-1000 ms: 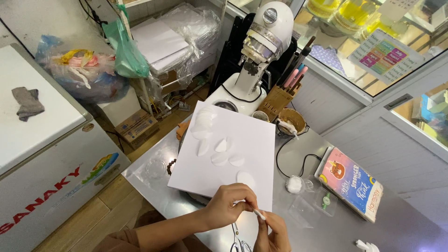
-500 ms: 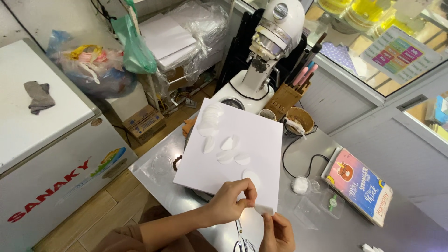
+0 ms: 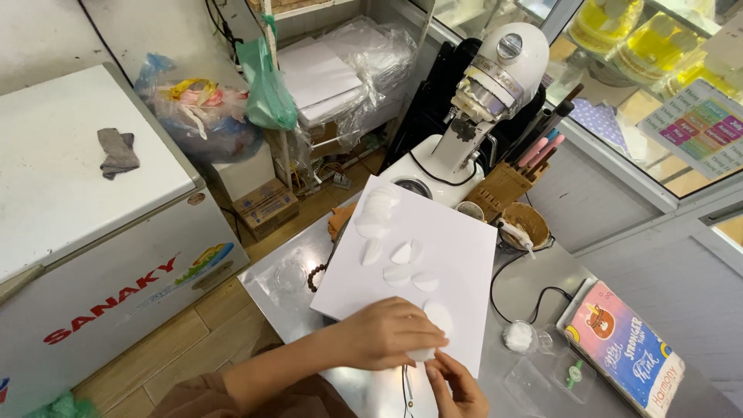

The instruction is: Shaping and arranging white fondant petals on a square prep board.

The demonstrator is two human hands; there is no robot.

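Observation:
A white sheet (image 3: 457,248) lies on the steel table (image 3: 286,294), with several small white petal-shaped pieces (image 3: 385,229) spread over it. My left hand (image 3: 387,334) reaches in from the lower left and rests on the sheet's near edge, its fingers closed on a small white piece (image 3: 422,355). From below, my right hand (image 3: 458,387) meets it, fingertips pinching the same piece. Another white oval piece (image 3: 439,316) lies just beyond my left fingers.
A white stand mixer (image 3: 480,101), a wooden knife block (image 3: 503,190) and a brown bowl (image 3: 526,224) stand behind the sheet. A colourful book (image 3: 623,352) and a white lump (image 3: 517,337) lie to the right. A chest freezer (image 3: 77,201) holds a grey rag (image 3: 118,151).
My two hands have come closer together at the sheet's near edge, and the left hand now covers more of the small piece. The view has shifted slightly.

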